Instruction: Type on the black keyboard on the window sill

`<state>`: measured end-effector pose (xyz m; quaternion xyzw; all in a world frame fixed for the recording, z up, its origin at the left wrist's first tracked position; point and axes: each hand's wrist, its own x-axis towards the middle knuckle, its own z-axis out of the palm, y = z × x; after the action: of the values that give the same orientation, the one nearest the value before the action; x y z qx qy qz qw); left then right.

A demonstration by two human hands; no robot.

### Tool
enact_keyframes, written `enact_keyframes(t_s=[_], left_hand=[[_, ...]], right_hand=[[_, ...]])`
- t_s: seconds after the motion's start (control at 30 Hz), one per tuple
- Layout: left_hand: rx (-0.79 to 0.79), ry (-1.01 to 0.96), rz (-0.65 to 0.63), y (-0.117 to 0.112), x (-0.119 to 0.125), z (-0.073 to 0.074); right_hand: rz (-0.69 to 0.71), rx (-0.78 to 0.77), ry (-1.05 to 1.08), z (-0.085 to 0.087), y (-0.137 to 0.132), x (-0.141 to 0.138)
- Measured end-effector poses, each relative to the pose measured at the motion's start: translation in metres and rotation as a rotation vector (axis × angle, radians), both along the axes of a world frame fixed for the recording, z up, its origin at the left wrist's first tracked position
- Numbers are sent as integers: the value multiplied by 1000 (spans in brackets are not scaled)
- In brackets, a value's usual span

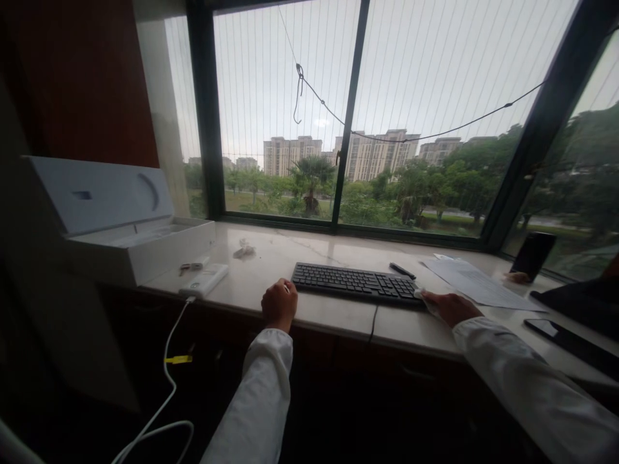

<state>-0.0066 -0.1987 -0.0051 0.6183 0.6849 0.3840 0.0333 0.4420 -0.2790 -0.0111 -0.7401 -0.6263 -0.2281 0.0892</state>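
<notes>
A black keyboard lies on the pale stone window ledge. My left hand rests at the keyboard's left end, its fingers curled into a fist, and I cannot make out anything inside it. My right hand sits at the keyboard's right end with its fingers closed on a small white cloth or wipe pressed against the keyboard's corner. Both arms wear white sleeves.
An open white box stands at the left. Beside it lie keys and a white power bank with a cable hanging down. A pen, papers, an upright dark phone and a flat phone lie to the right.
</notes>
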Motion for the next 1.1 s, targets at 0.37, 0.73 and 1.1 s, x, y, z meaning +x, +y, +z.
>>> enact_keyframes(t_s=[0.37, 0.73, 1.1], left_hand=[[-17, 5, 7, 1, 0, -1], [-71, -5, 22, -8, 1, 9], [-13, 2, 16, -2, 1, 0]], right_hand=[[210, 211, -32, 54, 10, -73], [619, -95, 38, 76, 126, -302], [591, -376, -128, 32, 153, -310]])
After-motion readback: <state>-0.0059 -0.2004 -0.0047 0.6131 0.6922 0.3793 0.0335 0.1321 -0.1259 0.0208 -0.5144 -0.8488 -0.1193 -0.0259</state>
